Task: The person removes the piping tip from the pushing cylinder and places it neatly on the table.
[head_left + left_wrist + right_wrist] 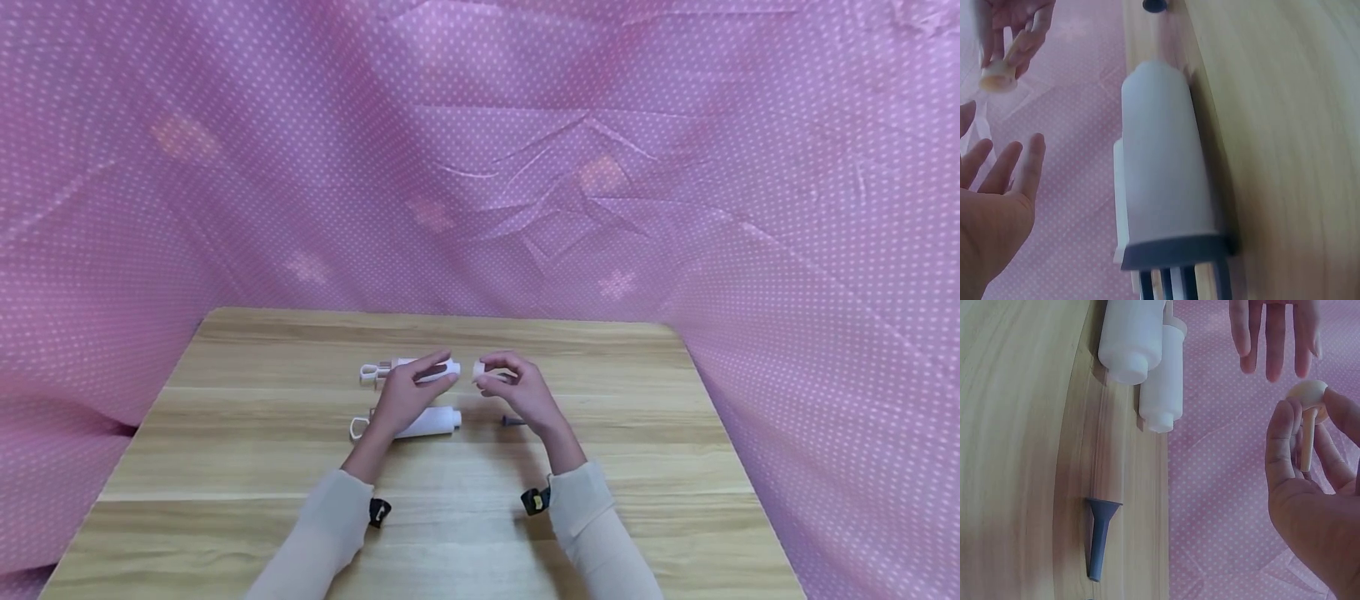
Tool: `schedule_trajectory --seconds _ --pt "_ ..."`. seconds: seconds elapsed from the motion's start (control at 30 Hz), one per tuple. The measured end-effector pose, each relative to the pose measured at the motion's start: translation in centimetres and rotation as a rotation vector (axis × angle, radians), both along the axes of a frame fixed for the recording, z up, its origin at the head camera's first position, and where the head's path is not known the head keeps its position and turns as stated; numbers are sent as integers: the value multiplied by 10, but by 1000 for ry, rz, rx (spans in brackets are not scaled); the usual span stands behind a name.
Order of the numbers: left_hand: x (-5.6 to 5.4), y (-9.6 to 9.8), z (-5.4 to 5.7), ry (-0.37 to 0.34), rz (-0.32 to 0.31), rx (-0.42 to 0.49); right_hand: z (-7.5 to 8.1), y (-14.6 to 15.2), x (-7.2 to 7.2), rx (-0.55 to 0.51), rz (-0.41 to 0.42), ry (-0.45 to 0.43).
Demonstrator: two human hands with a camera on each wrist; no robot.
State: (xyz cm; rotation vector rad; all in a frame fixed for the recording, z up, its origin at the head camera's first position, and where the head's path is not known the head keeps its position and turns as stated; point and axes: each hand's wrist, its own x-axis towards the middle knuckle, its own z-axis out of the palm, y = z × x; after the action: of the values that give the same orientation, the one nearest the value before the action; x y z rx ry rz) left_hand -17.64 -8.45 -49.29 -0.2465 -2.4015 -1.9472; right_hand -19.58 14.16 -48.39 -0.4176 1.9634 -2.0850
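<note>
Tabletop (675, 475): streaked, pale wood
Cloth (480, 167): pink, white-dotted, creased, hangs on three sides
Left hand (403, 397): fingers relaxed
Right hand (531, 398): pinches cream funnel (1308, 432)

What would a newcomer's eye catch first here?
Probably the pink polka-dot cloth behind the wooden table. Next, the right hand pinching a cream funnel in midair, facing the empty left hand. Two white cylinders lie side by side on the table, left of a dark funnel.
</note>
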Motion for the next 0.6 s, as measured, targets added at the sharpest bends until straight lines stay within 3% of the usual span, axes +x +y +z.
schedule_trajectory --seconds 0.27,0.6 --pt "6 10 -2 -18 -35 30 0 -6 4 30 14 -10" --pt "13 18 -2 -40 -30 17 -2 -10 7 72 20 -18"
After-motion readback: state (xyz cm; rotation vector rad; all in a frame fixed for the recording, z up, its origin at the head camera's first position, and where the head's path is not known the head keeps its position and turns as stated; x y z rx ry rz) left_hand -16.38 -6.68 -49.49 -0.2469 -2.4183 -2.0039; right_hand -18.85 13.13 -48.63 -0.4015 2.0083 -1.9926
